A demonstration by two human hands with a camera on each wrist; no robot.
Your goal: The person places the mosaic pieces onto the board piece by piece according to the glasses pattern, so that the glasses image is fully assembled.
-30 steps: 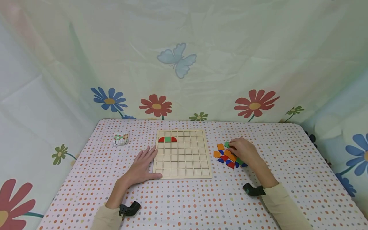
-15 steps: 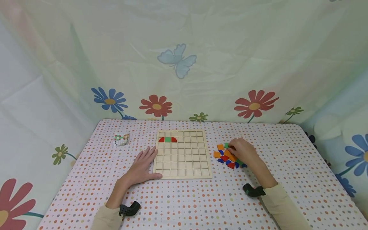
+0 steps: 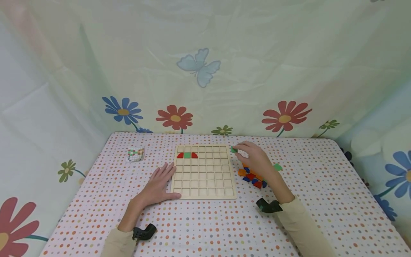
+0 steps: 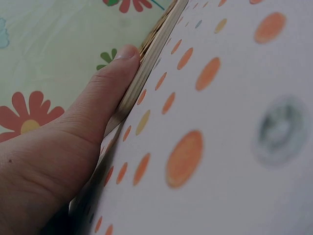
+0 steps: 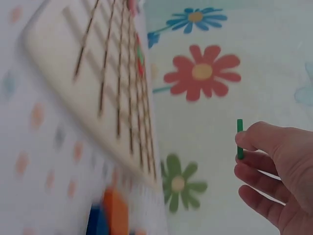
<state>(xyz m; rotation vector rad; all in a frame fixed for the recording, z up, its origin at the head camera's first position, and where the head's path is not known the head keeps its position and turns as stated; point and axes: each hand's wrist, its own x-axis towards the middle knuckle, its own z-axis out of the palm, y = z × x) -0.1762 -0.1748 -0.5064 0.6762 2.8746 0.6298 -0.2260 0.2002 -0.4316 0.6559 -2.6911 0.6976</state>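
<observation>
Between thumb and fingers my right hand [image 3: 255, 159] pinches a green tile [image 5: 240, 139], thin and seen edge-on in the right wrist view. In the head view it is just off the upper right edge of the wooden grid board [image 3: 203, 198]. My left hand [image 3: 157, 185] lies with straight fingers along the board's left side, and its thumb [image 4: 110, 85] rests on the lower left corner. In the board's second row sit a red quarter-round tile [image 3: 180, 155], a green square tile [image 3: 187, 155] and another red quarter-round tile [image 3: 194, 155].
Right of the board lies a pile of orange, blue and red tiles [image 3: 250, 176], partly under my right forearm. One green tile [image 3: 277, 167] lies beyond that forearm. A small pattern card [image 3: 135, 155] is at the upper left of the dotted tablecloth [image 3: 205, 228].
My right hand has lifted a green tile from the pile and moved left and away from me toward the board. Another green tile now shows right of the forearm. The left hand is still.
</observation>
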